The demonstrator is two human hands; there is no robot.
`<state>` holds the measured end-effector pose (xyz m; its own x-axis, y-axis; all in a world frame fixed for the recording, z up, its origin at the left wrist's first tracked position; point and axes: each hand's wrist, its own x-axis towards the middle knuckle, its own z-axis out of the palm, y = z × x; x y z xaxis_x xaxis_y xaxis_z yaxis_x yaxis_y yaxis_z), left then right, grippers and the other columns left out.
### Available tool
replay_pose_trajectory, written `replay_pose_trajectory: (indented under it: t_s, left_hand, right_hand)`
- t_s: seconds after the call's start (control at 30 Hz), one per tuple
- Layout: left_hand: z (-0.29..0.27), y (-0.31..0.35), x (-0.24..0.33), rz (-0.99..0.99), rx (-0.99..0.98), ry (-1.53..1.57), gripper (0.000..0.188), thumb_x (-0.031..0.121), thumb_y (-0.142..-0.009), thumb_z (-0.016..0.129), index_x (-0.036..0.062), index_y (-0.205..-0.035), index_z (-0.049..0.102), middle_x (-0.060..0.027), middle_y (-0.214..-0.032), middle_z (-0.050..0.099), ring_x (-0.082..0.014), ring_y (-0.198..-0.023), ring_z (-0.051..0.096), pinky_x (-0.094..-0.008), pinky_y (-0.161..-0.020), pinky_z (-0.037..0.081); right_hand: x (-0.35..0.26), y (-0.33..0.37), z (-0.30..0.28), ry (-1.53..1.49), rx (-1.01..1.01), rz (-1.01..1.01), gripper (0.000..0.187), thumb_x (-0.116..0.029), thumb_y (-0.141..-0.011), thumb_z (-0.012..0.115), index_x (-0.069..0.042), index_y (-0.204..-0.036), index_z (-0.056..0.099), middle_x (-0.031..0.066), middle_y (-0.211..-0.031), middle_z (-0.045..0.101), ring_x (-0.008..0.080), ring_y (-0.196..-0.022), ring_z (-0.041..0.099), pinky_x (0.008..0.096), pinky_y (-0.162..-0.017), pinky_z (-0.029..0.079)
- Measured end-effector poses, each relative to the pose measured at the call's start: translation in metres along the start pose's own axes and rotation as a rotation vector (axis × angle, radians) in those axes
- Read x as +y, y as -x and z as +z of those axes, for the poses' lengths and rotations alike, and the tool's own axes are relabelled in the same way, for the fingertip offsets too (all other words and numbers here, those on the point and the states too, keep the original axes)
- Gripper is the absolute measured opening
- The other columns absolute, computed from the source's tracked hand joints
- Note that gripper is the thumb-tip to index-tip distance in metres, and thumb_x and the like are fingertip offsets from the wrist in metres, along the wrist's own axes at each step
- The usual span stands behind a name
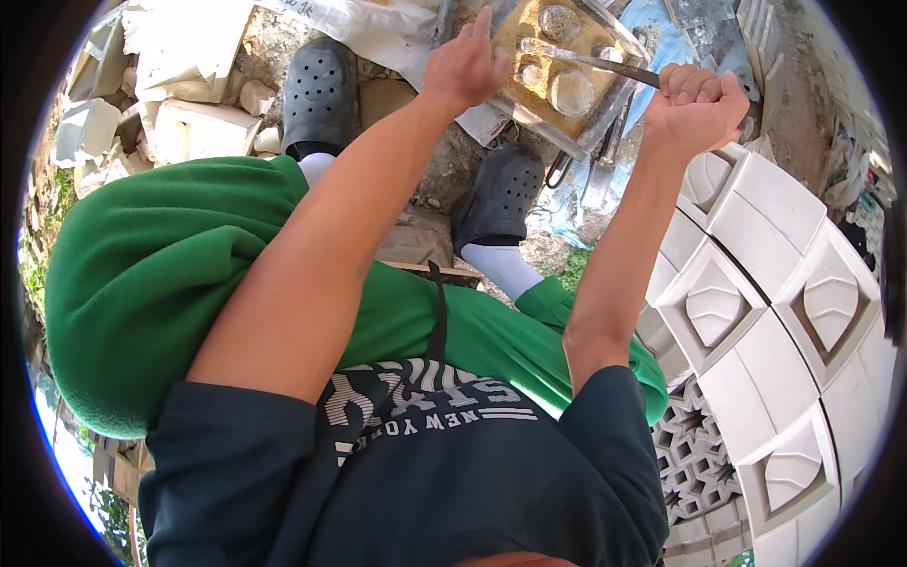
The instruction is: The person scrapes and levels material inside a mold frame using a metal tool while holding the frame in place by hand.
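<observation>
The work goes on outdoors, on rough ground (425, 180) of dirt, stones and rubble, with sunlight falling across it. A square mould (557, 61) with a metal rim lies on that ground beyond the person's feet, filled with yellowish-brown material around several round grey domes. The right hand (694, 104) is clenched around the handle of a metal trowel (586, 59), whose blade reaches left across the top of the mould. The left hand (465, 64) rests at the mould's left edge, fingers loosely bent and one finger pointing up (it grips nothing that can be seen). Two dark perforated clogs (319, 90) stand on the ground. To the right, white cast blocks (756, 283) with leaf-shaped recesses are stacked closely; pale broken blocks (184, 123) lie at upper left.
</observation>
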<state>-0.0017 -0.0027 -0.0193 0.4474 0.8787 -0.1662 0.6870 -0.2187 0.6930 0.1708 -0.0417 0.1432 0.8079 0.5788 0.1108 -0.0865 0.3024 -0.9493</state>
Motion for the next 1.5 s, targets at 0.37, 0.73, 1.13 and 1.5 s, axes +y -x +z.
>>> replay_pose_trajectory:
  t_s: [0.37,0.73,1.13,1.5]
  left_hand:
    - [-0.003,-0.001,-0.001,0.021,0.043,0.026,0.066,0.033,-0.087,0.046,0.0016,-0.143,0.03,-0.0239,-0.117,0.06,-0.041,-0.095,0.062,-0.0483,-0.084,0.048]
    - [0.003,-0.002,-0.008,-0.003,0.047,0.051,0.061,0.029,-0.087,0.043,0.0053,-0.142,0.034,-0.0232,-0.112,0.062,-0.0417,-0.091,0.062,-0.0491,-0.084,0.047]
    - [0.009,0.0,-0.009,0.005,0.116,0.069,0.053,0.026,-0.087,0.043,0.0055,-0.136,0.042,-0.0203,-0.096,0.067,-0.0397,-0.08,0.064,-0.0484,-0.075,0.05]
    - [0.006,0.005,-0.013,-0.031,0.083,0.077,0.051,0.026,-0.087,0.045,0.0046,-0.133,0.044,-0.0198,-0.083,0.068,-0.039,-0.073,0.064,-0.0486,-0.07,0.05]
  right_hand:
    - [-0.004,0.001,-0.004,0.041,-0.16,0.072,0.041,-0.019,-0.085,0.043,-0.016,-0.049,0.023,0.0006,-0.042,0.026,0.0141,-0.038,0.02,0.0313,-0.046,0.022]
    - [-0.002,0.028,0.003,0.041,-0.171,-0.004,0.039,-0.017,-0.085,0.042,-0.017,-0.05,0.023,-0.0003,-0.041,0.025,0.0137,-0.039,0.02,0.0308,-0.044,0.022]
    - [0.017,0.043,0.011,0.115,-0.153,-0.063,0.041,-0.015,-0.084,0.041,-0.016,-0.048,0.022,0.0007,-0.04,0.026,0.0132,-0.039,0.02,0.0308,-0.044,0.023]
    - [0.013,0.064,0.013,0.18,-0.34,-0.067,0.04,-0.012,-0.085,0.037,-0.012,-0.047,0.024,0.0041,-0.041,0.029,0.0138,-0.039,0.024,0.0326,-0.043,0.023]
